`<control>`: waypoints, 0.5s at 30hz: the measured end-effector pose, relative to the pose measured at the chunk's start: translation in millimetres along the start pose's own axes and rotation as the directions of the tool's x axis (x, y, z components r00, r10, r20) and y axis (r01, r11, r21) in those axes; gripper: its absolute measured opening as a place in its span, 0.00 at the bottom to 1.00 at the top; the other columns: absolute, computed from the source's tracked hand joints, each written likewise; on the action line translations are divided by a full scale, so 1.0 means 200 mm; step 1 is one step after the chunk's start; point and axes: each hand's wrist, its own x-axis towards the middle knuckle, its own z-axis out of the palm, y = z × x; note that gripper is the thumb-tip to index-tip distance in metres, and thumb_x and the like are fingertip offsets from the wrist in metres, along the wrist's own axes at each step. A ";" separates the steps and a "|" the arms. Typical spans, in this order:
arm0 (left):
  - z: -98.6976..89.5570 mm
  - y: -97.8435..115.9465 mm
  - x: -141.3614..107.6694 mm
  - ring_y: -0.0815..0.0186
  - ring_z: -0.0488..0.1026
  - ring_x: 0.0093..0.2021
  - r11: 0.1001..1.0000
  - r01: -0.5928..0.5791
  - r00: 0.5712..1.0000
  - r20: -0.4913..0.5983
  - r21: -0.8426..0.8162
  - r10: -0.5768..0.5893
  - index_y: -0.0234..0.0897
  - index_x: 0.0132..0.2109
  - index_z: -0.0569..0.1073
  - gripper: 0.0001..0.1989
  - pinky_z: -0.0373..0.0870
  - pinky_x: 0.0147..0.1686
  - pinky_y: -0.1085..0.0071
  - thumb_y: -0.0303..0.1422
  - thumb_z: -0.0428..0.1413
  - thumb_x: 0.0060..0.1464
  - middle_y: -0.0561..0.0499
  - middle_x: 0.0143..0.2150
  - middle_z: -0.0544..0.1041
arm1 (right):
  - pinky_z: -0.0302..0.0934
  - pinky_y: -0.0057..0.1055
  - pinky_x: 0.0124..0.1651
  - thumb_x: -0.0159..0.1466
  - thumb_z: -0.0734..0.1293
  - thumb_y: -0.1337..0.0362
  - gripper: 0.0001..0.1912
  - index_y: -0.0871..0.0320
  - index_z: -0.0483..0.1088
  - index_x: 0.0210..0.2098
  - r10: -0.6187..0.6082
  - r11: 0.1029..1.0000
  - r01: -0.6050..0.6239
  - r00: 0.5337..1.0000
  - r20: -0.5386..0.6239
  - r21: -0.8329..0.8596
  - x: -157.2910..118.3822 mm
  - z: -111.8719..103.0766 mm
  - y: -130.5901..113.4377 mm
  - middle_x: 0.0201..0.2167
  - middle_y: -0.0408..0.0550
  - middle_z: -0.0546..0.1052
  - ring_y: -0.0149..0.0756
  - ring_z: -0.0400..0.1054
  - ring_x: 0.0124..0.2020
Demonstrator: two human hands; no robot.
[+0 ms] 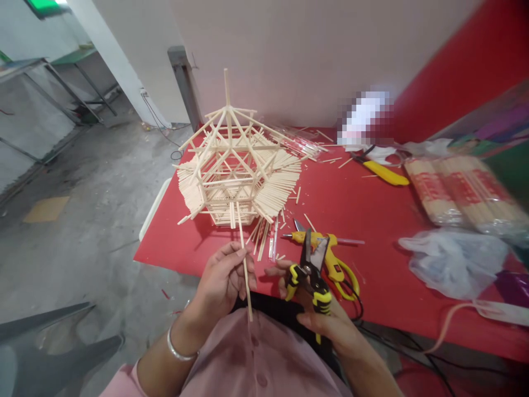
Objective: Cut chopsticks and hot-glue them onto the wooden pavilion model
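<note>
Between the thumb and fingers of my left hand (225, 275) is a thin wooden stick (246, 270), its far end reaching to the front of a model pavilion (229, 146) built of sticks. My right hand (326, 317) is wrapped round the black and yellow handles of a pair of cutting shears (309, 275), whose blades are apart and point away from me. Beyond the shears lies a yellow hot glue gun (333, 256) with a glue stick in its back. I cannot tell whether the held stick touches the model.
Yellow-handled pliers (384, 172) lie at the back of the red table (355, 209). Packs of sticks (463, 190) and a clear plastic bag (457, 262) occupy the right side. Loose stick pieces (262, 237) are scattered near the model; cables (417, 353) hang below the front edge.
</note>
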 end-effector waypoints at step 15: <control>0.03 0.04 0.02 0.73 0.68 0.15 0.999 0.006 0.995 -0.102 0.036 -0.002 0.34 0.33 0.69 0.14 0.56 0.10 0.82 0.36 0.65 0.45 0.56 0.20 0.72 | 0.53 0.47 0.62 0.49 0.70 0.59 0.27 0.54 0.72 0.49 0.035 0.999 -0.035 0.999 0.020 0.018 0.02 -0.02 0.05 0.51 0.54 0.74 0.51 0.62 0.58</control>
